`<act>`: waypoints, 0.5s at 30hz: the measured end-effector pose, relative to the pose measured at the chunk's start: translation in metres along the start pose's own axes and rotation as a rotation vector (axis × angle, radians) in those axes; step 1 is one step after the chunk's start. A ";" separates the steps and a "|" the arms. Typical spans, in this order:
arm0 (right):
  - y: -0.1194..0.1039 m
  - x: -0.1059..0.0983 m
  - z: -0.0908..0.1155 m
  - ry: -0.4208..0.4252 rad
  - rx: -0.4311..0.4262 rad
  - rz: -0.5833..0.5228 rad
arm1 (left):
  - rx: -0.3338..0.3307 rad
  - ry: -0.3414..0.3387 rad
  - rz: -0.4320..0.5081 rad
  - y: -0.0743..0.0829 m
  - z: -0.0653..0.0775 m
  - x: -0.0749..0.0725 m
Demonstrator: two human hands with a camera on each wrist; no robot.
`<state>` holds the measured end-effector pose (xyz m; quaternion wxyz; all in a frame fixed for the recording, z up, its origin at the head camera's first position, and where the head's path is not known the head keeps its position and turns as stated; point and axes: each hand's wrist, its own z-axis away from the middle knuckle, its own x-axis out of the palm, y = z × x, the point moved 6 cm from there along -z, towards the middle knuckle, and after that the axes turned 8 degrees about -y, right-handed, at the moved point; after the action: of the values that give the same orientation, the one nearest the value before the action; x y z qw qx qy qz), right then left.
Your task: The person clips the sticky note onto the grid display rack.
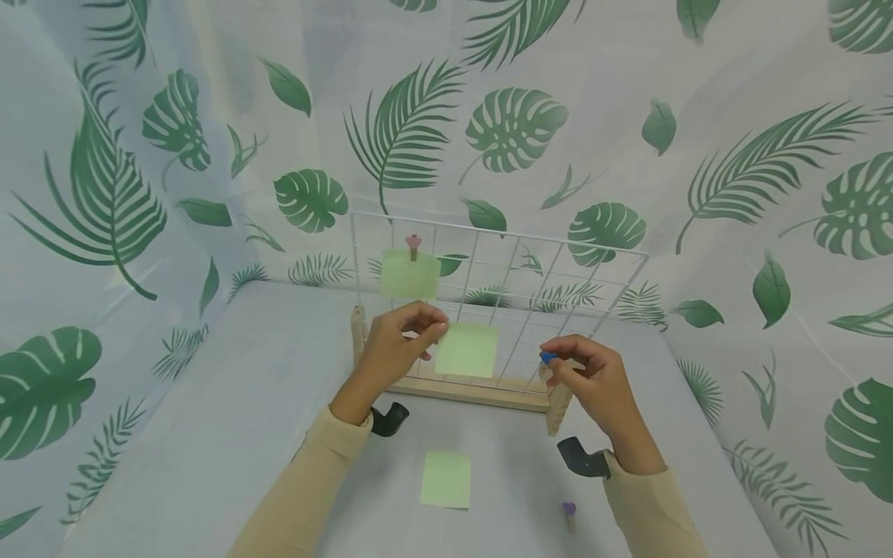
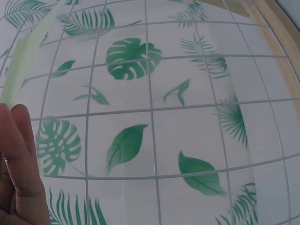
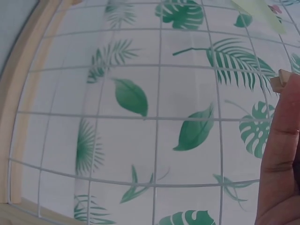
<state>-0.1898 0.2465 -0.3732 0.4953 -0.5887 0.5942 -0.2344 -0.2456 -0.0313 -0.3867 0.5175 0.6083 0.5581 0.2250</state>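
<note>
My left hand [image 1: 399, 341] pinches a pale green paper note [image 1: 467, 353] by its upper left corner, in front of the wire grid rack [image 1: 474, 394]. The left wrist view shows this note [image 2: 18, 70] nearly edge-on above the fingertips. Right of the note, my right hand [image 1: 594, 380] holds a small clothespin with a blue top [image 1: 549, 357] between thumb and fingers. Its wooden jaws [image 3: 280, 81] stick out past the fingertip in the right wrist view. Another green note [image 1: 409, 280] hangs at the grid's upper left from a clothespin with a pink heart [image 1: 414, 244].
A third green note [image 1: 446, 480] lies on the white table [image 1: 279, 372] before the rack. To its right lies a clothespin with a purple heart [image 1: 570, 511]. Leaf-patterned cloth [image 1: 418, 46] surrounds the table at the back and sides.
</note>
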 end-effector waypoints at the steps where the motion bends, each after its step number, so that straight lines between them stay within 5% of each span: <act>1: -0.001 0.000 0.000 0.002 -0.003 -0.002 | 0.005 0.000 -0.002 0.001 -0.001 0.000; 15: -0.011 0.000 -0.011 0.013 -0.028 0.033 | 0.031 -0.005 0.002 0.009 -0.009 -0.002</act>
<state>-0.1946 0.2413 -0.3595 0.4871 -0.5843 0.6100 -0.2218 -0.2497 -0.0281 -0.3746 0.5090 0.6175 0.5597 0.2153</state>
